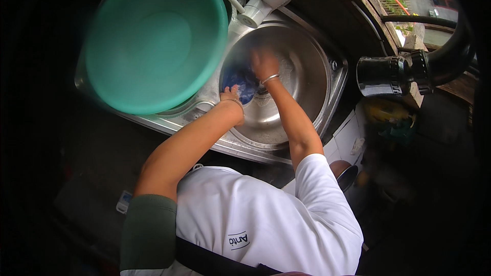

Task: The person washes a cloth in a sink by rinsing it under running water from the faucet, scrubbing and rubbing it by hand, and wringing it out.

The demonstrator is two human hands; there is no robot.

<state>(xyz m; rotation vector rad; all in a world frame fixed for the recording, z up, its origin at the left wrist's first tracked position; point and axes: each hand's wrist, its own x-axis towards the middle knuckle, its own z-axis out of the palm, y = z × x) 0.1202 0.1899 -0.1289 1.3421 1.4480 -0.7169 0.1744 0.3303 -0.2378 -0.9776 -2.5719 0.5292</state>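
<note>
Inside the round steel sink bowl (310, 96), a wet blue item (245, 88), seemingly cloth, lies against the left wall with whitish suds or water on it. My left hand (231, 96) holds its near left edge, fingers bent over it. Farther into the bowl, my right hand (264, 64) is blurred by motion at the blue item's right side. Whether its fingers grip anything is not clear. Each wrist wears a thin bangle. Part of the drain (263, 91) shows beside the blue item.
A large green plastic basin (153, 42) covers the sink's left side. Above the bowl's far rim stands a white faucet (264, 4) with a lever. To the right, a black pipe (383, 74) juts near a barred window (418, 7). A pot (344, 174) sits low at the right.
</note>
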